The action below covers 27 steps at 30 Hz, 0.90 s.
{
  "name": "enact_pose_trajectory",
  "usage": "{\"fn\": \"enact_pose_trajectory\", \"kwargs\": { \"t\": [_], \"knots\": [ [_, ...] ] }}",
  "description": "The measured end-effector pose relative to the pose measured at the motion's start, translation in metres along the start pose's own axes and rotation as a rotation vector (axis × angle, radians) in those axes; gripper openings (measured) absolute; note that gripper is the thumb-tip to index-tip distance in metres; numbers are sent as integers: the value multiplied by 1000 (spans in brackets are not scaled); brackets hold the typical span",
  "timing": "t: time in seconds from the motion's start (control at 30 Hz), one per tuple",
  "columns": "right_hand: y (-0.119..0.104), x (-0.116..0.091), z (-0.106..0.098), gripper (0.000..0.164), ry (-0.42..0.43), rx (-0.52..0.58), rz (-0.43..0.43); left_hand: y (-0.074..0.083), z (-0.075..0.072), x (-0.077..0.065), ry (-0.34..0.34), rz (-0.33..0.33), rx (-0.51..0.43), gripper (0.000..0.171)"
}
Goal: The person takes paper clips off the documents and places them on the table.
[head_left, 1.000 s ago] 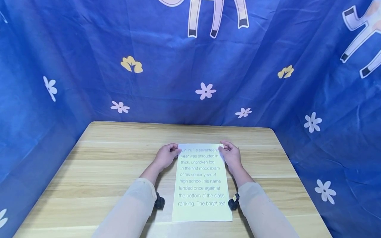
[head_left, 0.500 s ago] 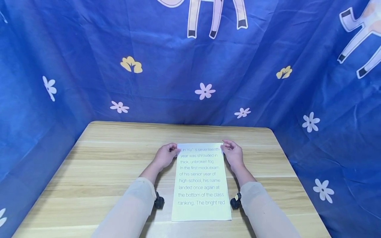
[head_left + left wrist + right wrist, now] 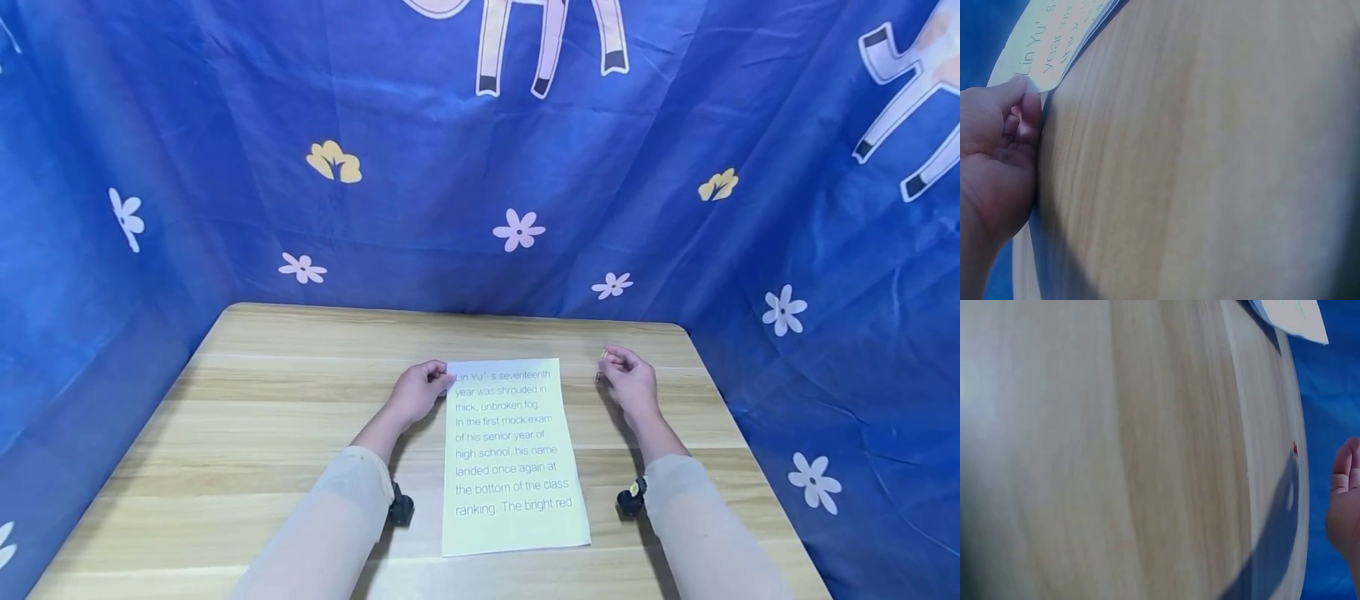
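A tall sheet of printed paper (image 3: 510, 467), apparently more than one layer at its edge in the left wrist view, lies at the middle of the wooden table. My left hand (image 3: 420, 392) pinches its top left corner between thumb and fingers; the left wrist view shows the thumb on top of the corner. To the right of the paper, apart from it, my right hand (image 3: 632, 383) is raised over the table. A small gold-coloured thing (image 3: 604, 354) shows at its fingertips, too small to tell its kind. In the right wrist view only part of the right hand (image 3: 1346, 494) is visible.
The light wooden table (image 3: 262, 433) has rounded far corners. Blue cloth (image 3: 420, 208) printed with flowers and animal legs hangs behind it and at both sides. A tiny reddish spot (image 3: 1295, 448) shows near the table's far edge in the right wrist view.
My right hand has left the paper's top right corner and moved right, with the small gold-coloured thing at its fingertips. The paper's lower end has swung slightly right. My left hand stays put.
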State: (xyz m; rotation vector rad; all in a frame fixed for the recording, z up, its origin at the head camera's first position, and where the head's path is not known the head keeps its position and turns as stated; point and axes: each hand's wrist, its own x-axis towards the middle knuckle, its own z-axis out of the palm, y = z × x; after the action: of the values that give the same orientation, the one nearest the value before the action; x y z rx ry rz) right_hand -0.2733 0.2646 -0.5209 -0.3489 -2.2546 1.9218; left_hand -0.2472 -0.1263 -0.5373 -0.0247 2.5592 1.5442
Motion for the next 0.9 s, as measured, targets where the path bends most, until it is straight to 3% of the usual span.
{"fn": "enact_pose_trajectory", "kwargs": {
  "t": [0.2,0.47,0.57,0.8,0.9],
  "knots": [
    [6,4,-16,42,2,-84,18,1,-2,-1,6,6,19,24],
    [20,8,-23,38,-13,-245,83,1,-2,0,10,9,30,26],
    [22,10,-23,37,-37,-312,70,2,-1,0,12,8,32,26],
    [23,8,-20,33,-103,-580,-3,2,-1,0,9,7,29,24],
    [23,9,-21,32,-114,-633,-17,2,0,-1,4,5,28,25]
  ]
}}
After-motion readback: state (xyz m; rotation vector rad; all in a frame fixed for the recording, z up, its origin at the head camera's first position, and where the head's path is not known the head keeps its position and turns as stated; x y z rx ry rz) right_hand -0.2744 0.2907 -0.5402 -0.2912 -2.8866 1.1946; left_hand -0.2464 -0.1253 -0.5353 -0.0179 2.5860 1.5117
